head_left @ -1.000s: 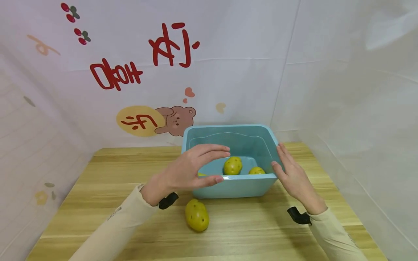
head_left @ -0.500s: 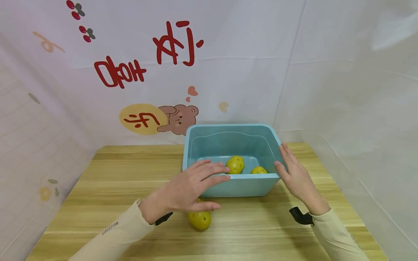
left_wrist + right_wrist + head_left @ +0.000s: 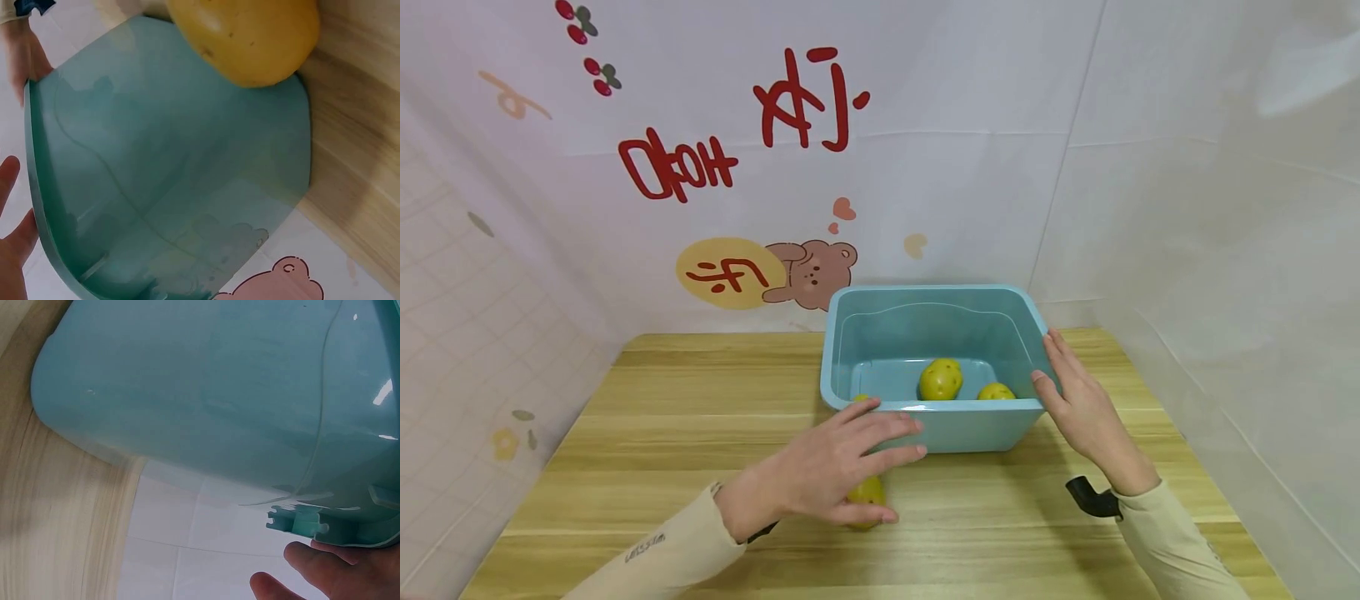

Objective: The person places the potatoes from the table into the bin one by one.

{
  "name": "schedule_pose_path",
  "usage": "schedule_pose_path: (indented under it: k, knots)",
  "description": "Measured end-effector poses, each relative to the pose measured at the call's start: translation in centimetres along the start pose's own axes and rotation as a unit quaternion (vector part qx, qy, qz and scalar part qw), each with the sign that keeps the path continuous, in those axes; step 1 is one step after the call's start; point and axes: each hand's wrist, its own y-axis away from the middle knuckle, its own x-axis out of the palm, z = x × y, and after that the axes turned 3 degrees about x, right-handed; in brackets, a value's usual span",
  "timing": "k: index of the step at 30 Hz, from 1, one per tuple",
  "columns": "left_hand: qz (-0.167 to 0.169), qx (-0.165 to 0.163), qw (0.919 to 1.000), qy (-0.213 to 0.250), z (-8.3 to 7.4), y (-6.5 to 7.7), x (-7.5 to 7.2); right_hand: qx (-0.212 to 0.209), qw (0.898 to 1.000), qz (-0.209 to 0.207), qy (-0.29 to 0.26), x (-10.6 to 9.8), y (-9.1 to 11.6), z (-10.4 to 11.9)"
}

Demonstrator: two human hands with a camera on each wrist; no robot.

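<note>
My left hand (image 3: 827, 471) is low over the table, fingers extended above a yellow potato (image 3: 870, 490) with dark spots, hiding part of it. Its thumb overlaps the potato's near end in the head view. In the left wrist view the same potato (image 3: 250, 34) appears large, apart from the fingertips (image 3: 19, 244). My right hand (image 3: 1082, 412) rests at the right rim of a light blue plastic bin (image 3: 970, 429), fingers straight along the outside and thumb near the front corner. Inside the bin lie a potato (image 3: 941, 380) and another potato (image 3: 996, 392), partly hidden by the front wall.
A sliver of yellow (image 3: 862, 399) shows just inside the bin's front left rim. The wooden table (image 3: 700, 400) reaches back to a white printed cloth (image 3: 955, 183), with the bin standing near it. More cloth hangs at both sides.
My left hand has come down and back from above the bin's front rim to the potato on the table. My right hand stays at the bin's right rim.
</note>
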Motion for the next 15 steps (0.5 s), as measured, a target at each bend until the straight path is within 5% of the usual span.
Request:
schedule_pose_path:
  k: [6, 15]
  knots:
    - [0.015, 0.023, 0.999, -0.035, -0.9, 0.7, 0.3, 0.0, 1.0, 0.003, 0.002, -0.1, 0.0, 0.0]
    - [0.053, 0.042, 0.9977, -0.007, -1.8, 1.9, 1.3, 0.002, 1.0, 0.002, 0.003, -0.2, 0.1, 0.1]
